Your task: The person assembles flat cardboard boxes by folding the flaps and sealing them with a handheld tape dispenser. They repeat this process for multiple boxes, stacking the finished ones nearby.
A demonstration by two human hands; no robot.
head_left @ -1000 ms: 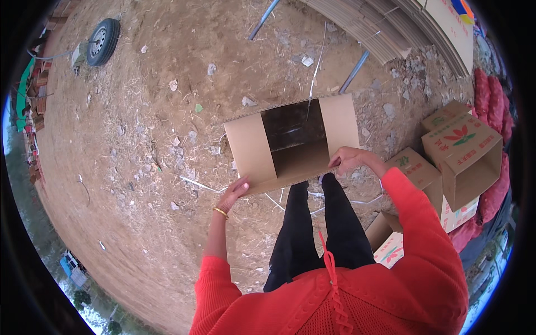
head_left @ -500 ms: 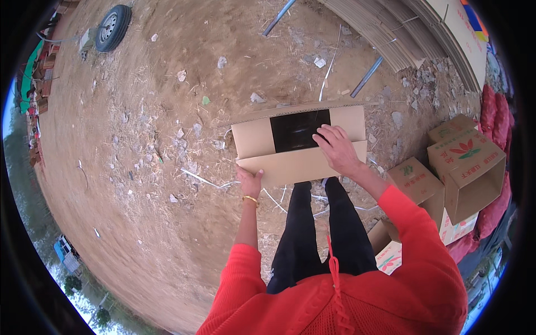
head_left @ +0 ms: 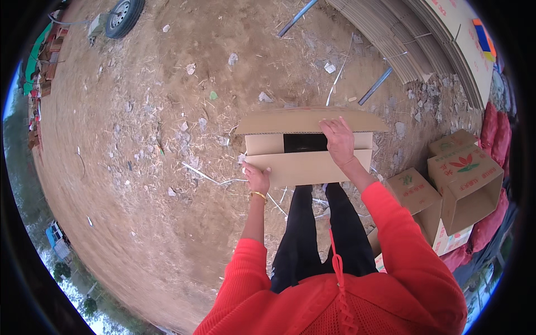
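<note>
A brown cardboard box (head_left: 307, 169) stands in front of my feet, its top partly open with a dark gap (head_left: 304, 143) between the flaps. Its long far flap (head_left: 279, 120) tilts in over the opening. My right hand (head_left: 339, 139) reaches across the box with its fingertips over that flap's edge; the thumb is hidden. At the box's near left corner, my left hand (head_left: 257, 177) holds the edge with thumb and fingers on either side. A yellow bracelet (head_left: 258, 195) circles the left wrist.
Formed boxes (head_left: 464, 167) are piled at the right, beside red mesh sacks (head_left: 494, 128). Flattened cardboard (head_left: 391, 39) is stacked at the far right near two metal pipes (head_left: 375, 86). A wheel (head_left: 124, 18) lies far left. Scraps and a white strap (head_left: 200, 173) litter the dirt.
The far flap has swung up and inward, covering more of the dark opening. My right hand has moved from over the gap onto that flap. My left hand remains at the near left corner.
</note>
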